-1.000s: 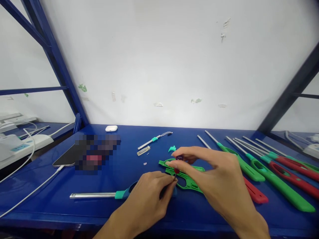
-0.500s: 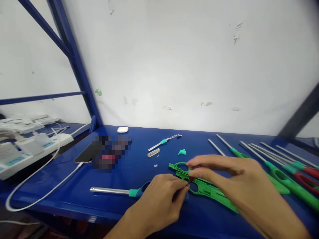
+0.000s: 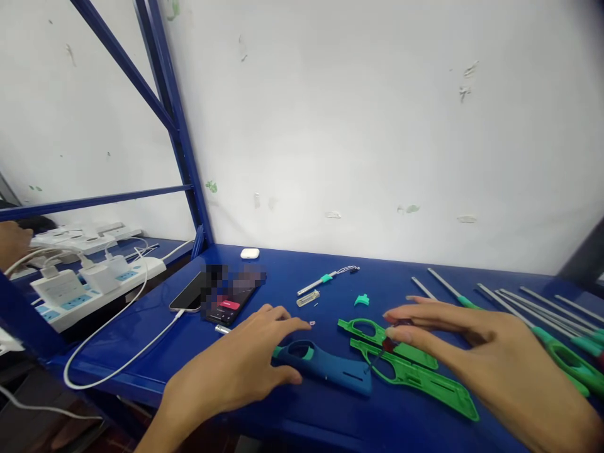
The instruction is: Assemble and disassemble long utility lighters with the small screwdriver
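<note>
A blue utility lighter [image 3: 330, 368] lies flat near the front of the table. My left hand [image 3: 245, 362] reaches over its metal tube and neck, thumb and fingers apart, without gripping it. Pinched in my right hand [image 3: 453, 343] is a small screwdriver [image 3: 389, 344] with a red handle. Its thin shaft slants down to the far end of the blue handle. Beside that end are two green lighter casing halves [image 3: 419, 376]. Behind them sit a teal plastic piece [image 3: 362, 300], a clear fuel tank [image 3: 308, 298] and a metal tube with wires [image 3: 321, 281].
Several assembled lighters [image 3: 561, 352] lie at the right. Two phones [image 3: 193, 292], one with a white charging cable [image 3: 113, 379], rest at the left near a white earbud case [image 3: 250, 253]. Power strips [image 3: 101, 283] and another person's hand [image 3: 14, 245] show beyond the blue frame [image 3: 174, 113].
My left hand has opened and moved left, away from the screwdriver tip, uncovering the blue handle. My right hand still holds the screwdriver. The camera view has shifted left.
</note>
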A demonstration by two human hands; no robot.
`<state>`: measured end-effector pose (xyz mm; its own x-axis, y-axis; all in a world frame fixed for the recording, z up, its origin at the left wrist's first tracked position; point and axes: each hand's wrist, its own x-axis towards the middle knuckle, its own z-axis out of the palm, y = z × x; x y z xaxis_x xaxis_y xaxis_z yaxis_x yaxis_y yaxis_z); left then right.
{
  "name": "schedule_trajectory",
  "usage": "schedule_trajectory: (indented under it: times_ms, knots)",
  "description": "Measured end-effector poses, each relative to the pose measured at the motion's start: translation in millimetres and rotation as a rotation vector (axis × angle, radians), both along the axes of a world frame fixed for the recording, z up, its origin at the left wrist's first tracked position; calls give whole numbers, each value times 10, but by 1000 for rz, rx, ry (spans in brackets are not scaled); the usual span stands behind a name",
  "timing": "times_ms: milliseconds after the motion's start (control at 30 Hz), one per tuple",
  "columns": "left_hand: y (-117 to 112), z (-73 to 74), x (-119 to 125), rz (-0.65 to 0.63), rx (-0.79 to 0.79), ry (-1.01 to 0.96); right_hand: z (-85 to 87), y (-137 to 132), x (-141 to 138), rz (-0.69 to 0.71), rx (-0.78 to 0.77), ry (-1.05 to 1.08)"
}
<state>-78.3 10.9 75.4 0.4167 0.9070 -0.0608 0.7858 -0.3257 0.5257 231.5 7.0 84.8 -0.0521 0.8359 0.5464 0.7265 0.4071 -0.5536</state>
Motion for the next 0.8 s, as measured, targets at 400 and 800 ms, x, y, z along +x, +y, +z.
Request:
schedule_trajectory:
  times_ms: [400,800]
  knots:
    - [-31,-181,-295,-142,123,12,156,-117,-35,-83,-76,279]
    - [83,-35,-466,2,227,49,22,246,466,-342,-17,137]
